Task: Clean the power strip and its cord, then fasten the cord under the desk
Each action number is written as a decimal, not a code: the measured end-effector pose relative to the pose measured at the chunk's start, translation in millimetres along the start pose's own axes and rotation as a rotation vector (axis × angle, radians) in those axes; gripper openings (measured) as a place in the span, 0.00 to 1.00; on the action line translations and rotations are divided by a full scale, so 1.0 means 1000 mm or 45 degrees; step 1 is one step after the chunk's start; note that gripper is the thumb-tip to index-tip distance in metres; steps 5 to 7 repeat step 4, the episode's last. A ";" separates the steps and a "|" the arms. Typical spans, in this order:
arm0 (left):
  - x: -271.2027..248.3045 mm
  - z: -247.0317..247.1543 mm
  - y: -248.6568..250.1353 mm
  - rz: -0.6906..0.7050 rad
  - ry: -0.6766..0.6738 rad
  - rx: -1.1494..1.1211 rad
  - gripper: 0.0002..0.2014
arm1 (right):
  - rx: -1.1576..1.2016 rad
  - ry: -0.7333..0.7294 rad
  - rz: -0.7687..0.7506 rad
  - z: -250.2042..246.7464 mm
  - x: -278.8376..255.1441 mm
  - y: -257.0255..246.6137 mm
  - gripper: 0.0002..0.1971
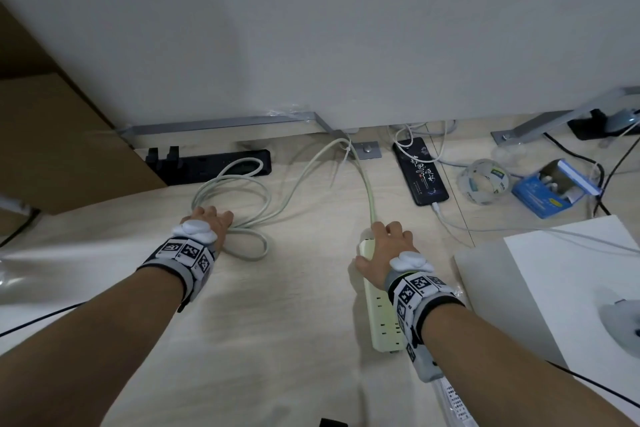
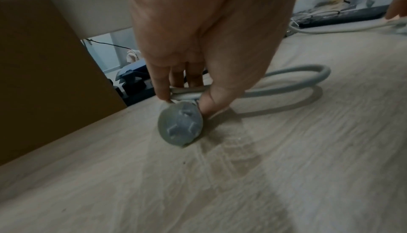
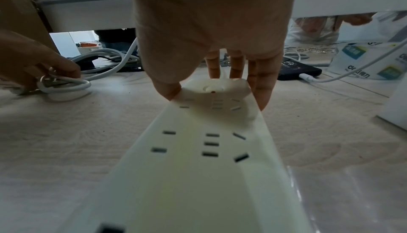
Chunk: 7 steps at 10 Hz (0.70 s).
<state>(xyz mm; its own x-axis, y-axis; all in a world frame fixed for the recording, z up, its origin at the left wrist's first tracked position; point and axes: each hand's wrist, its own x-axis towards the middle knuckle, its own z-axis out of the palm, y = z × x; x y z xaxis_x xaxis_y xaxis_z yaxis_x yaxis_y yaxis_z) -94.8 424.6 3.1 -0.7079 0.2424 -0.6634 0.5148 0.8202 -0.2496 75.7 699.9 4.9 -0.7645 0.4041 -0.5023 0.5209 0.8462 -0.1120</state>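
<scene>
The long, smooth, pale cream plastic power strip point(image 1: 382, 315) lies flat on the pale wood-grain floor point(image 1: 277, 322). The right hand point(image 1: 384, 253) has its grip closed round the strip's far end, thumb and fingers clamping its sides. The left hand point(image 1: 211, 218) pinches the coiled, round, rubbery grey-white cord point(image 1: 242, 204) beside its round grey plug point(image 2: 180, 126), loops resting on the floor.
</scene>
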 end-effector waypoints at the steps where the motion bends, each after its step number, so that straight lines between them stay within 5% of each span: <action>1: -0.005 -0.001 0.003 -0.013 0.083 -0.035 0.26 | -0.008 -0.010 0.013 -0.002 0.000 -0.001 0.26; 2: -0.011 -0.008 0.006 0.005 0.045 -0.085 0.34 | 0.005 -0.045 0.035 -0.005 -0.001 -0.002 0.26; 4: -0.035 -0.024 0.006 -0.082 0.232 -0.236 0.31 | -0.030 0.062 -0.004 -0.025 -0.003 0.002 0.26; 7: -0.035 -0.024 0.006 -0.082 0.232 -0.236 0.31 | -0.030 0.062 -0.004 -0.025 -0.003 0.002 0.26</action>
